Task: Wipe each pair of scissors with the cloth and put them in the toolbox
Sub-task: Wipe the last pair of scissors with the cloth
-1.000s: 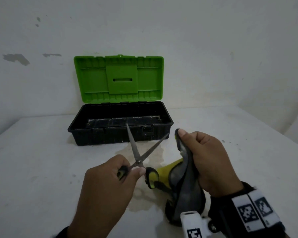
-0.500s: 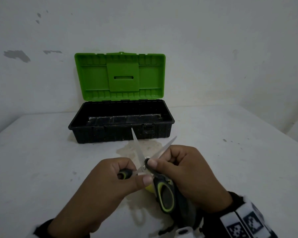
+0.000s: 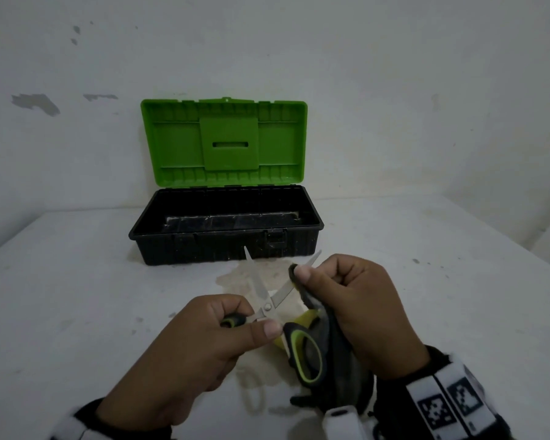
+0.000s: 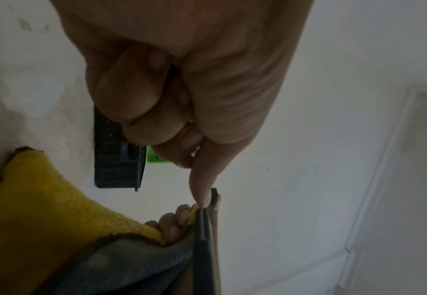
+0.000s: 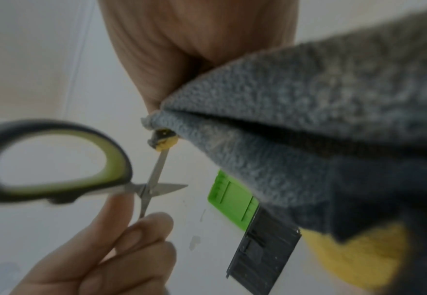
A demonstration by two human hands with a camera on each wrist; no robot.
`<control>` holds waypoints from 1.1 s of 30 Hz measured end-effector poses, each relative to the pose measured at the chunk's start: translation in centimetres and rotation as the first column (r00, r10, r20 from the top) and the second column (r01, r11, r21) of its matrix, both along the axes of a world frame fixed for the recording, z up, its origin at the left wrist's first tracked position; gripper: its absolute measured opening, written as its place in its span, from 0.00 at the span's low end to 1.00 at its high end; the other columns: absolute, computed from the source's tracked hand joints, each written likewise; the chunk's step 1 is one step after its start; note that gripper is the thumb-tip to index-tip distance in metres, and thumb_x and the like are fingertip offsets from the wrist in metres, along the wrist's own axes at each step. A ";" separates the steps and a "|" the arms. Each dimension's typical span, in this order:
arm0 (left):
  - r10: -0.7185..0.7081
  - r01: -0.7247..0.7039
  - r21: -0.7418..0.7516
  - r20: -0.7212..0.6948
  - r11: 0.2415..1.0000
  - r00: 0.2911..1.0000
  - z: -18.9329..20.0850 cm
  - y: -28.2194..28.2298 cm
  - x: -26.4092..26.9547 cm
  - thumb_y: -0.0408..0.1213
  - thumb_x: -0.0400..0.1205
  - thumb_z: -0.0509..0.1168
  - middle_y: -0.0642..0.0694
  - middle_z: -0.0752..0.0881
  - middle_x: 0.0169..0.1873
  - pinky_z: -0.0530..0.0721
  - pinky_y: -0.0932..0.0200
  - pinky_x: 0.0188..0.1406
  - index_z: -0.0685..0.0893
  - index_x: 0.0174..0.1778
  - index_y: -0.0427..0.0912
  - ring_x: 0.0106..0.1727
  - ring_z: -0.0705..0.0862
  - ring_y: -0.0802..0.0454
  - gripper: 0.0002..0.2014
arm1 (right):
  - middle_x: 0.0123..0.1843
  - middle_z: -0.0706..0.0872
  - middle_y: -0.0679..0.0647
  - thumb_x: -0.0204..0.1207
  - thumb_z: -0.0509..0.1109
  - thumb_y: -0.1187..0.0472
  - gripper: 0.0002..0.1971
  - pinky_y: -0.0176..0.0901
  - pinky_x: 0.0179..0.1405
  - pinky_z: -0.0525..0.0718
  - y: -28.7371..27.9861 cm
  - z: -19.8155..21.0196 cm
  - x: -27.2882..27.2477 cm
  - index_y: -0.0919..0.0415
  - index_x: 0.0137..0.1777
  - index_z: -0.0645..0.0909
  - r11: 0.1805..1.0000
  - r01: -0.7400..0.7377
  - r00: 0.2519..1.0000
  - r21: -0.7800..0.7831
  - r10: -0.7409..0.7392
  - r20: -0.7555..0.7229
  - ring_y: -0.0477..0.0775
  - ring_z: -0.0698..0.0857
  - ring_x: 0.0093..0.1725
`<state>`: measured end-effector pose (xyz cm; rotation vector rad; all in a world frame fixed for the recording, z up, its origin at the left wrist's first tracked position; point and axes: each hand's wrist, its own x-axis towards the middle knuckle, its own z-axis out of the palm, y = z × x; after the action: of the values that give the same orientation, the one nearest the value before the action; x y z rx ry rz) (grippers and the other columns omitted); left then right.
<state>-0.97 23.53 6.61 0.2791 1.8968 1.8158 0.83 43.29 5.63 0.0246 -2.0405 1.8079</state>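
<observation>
Our right hand (image 3: pixel 356 312) pinches the cloth (image 3: pixel 337 360) around one blade of the open scissors (image 3: pixel 267 308); our left hand (image 3: pixel 197 347) grips a handle. We should slide outward along the blade's flat sides, above the table's (image 3: pixel 77 296) near edge, the toolbox (image 3: pixel 226 246) open behind.

The left hand (image 3: pixel 200 341) is held low and forward, back up, its fingers (image 5: pixel 141 229) curled and its thumb pressed in, pinching one handle of the open steel scissors with black-and-green handles (image 3: pixel 269 308). The right hand (image 3: pixel 359 309) sits just beside it, knuckles up, thumb and curled fingers pinching the grey-and-yellow fleece cloth (image 5: pixel 308 119) around one blade. Both wrists wear dark bands with white tags.
</observation>
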 end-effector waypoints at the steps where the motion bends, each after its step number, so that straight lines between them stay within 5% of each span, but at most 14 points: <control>1: 0.001 -0.001 -0.011 -0.008 1.000 1.000 0.0 -0.1 -0.1 0.45 0.61 0.80 0.47 0.62 0.17 0.52 0.66 0.19 0.83 0.28 0.45 0.17 0.54 0.55 0.12 | 0.25 0.85 0.62 0.67 0.81 0.49 0.18 0.41 0.27 0.78 -0.2 -0.1 0.1 0.62 0.27 0.83 1.000 -0.016 1.000 0.016 0.016 0.006 0.51 0.79 0.26; 11: -0.026 0.026 0.007 0.054 1.000 0.998 0.1 -0.2 -0.4 0.42 0.62 0.79 0.47 0.61 0.17 0.52 0.69 0.19 0.80 0.28 0.43 0.18 0.53 0.56 0.13 | 0.22 0.82 0.50 0.69 0.81 0.52 0.16 0.34 0.26 0.77 0.2 0.1 -0.2 0.56 0.25 0.81 1.000 -0.005 1.000 -0.001 0.005 -0.013 0.45 0.77 0.24; 20: -0.066 0.056 0.078 0.132 0.995 0.989 -0.1 0.0 -0.6 0.40 0.63 0.78 0.48 0.60 0.19 0.48 0.68 0.20 0.77 0.28 0.43 0.18 0.52 0.57 0.14 | 0.22 0.82 0.51 0.70 0.80 0.56 0.17 0.32 0.25 0.77 0.3 0.6 0.0 0.61 0.25 0.81 0.999 0.013 0.999 -0.050 -0.015 -0.048 0.44 0.78 0.22; 24: -0.095 0.085 0.088 0.122 0.992 0.988 0.2 -0.2 -0.8 0.39 0.64 0.78 0.48 0.60 0.18 0.48 0.67 0.20 0.79 0.28 0.43 0.16 0.53 0.57 0.13 | 0.23 0.83 0.54 0.64 0.81 0.51 0.18 0.37 0.25 0.77 -0.5 0.5 0.8 0.64 0.26 0.82 0.998 -0.045 0.999 -0.038 0.044 -0.021 0.48 0.78 0.24; 29: -0.078 0.074 0.061 0.068 0.995 0.995 -0.1 0.1 -0.7 0.41 0.65 0.79 0.48 0.59 0.18 0.49 0.66 0.20 0.77 0.29 0.43 0.18 0.51 0.57 0.15 | 0.25 0.83 0.66 0.67 0.81 0.48 0.20 0.43 0.30 0.79 1.7 0.9 -1.0 0.62 0.25 0.81 0.996 0.087 0.995 -0.001 -0.087 -0.052 0.51 0.79 0.26; 33: 0.002 -0.002 0.020 -0.007 1.000 1.000 0.2 0.3 -0.8 0.43 0.62 0.80 0.47 0.62 0.16 0.52 0.67 0.19 0.80 0.28 0.42 0.17 0.53 0.55 0.14 | 0.23 0.79 0.55 0.67 0.81 0.41 0.24 0.44 0.30 0.75 3.6 1.1 -1.9 0.59 0.25 0.80 0.992 0.119 0.993 -0.043 -0.119 -0.011 0.51 0.76 0.26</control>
<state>-1.78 23.81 6.78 0.2914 1.8856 1.8376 -1.05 46.91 6.71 -0.0949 -1.9506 1.7720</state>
